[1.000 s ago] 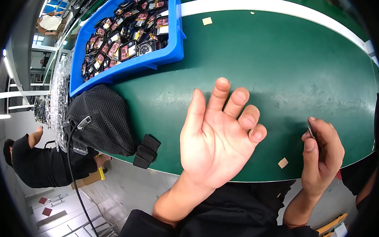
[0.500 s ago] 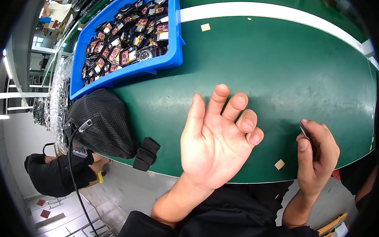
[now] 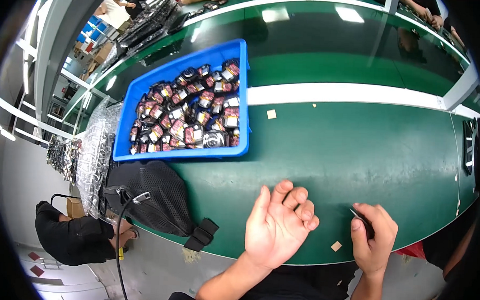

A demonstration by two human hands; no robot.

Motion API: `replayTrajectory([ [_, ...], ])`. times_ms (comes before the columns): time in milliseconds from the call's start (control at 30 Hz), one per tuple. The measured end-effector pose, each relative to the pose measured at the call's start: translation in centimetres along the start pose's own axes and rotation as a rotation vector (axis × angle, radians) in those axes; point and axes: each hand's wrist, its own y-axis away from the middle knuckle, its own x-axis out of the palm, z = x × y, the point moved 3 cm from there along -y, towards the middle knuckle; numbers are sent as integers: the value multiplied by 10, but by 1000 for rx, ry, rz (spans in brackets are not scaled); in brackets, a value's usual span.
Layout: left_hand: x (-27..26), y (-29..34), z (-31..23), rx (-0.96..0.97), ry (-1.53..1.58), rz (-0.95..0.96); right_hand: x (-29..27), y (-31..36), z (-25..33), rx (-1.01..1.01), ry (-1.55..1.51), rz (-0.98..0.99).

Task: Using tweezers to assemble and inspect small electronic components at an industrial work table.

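My left hand (image 3: 277, 228) is held palm up above the front of the green table, its fingers loosely curled and apart, with nothing in it. To its right, my right hand (image 3: 373, 236) pinches a small dark object (image 3: 360, 216) with a thin shiny edge between thumb and fingers. Most of that object is hidden in the hand, so its kind cannot be made out. Between the hands, near the table's front edge, lies a small tan square piece (image 3: 336, 246).
A blue bin (image 3: 245, 113) full of small black watch-like units stands at the back left. Before it rests a black mesh bag (image 3: 154, 197) with a cable and strap. Bubble wrap (image 3: 94, 155) lies left. A white ledge (image 3: 347, 94) crosses behind. Other people work across the table.
The view has tilted up, so the bin, bag and hands appear lower and more of the far table shows. Both hands keep much the same pose; the right still grips the dark object.
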Motion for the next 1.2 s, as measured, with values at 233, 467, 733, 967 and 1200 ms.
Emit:
replayTrajectory([
  [233,-1,1,2,5,-36,-8,1,-5,9,114,12,50],
  [467,48,22,45,-412,-1062,738,-2,-6,4,141,-68,29],
  [733,14,109,179,-766,-1844,1398,-6,1,-8,313,-274,35],
  [967,28,80,220,-919,-1709,1832,-5,-1,-11,318,-277,103],
  [1200,-99,128,277,-804,-1577,1517,-9,-13,15,257,-70,-1],
])
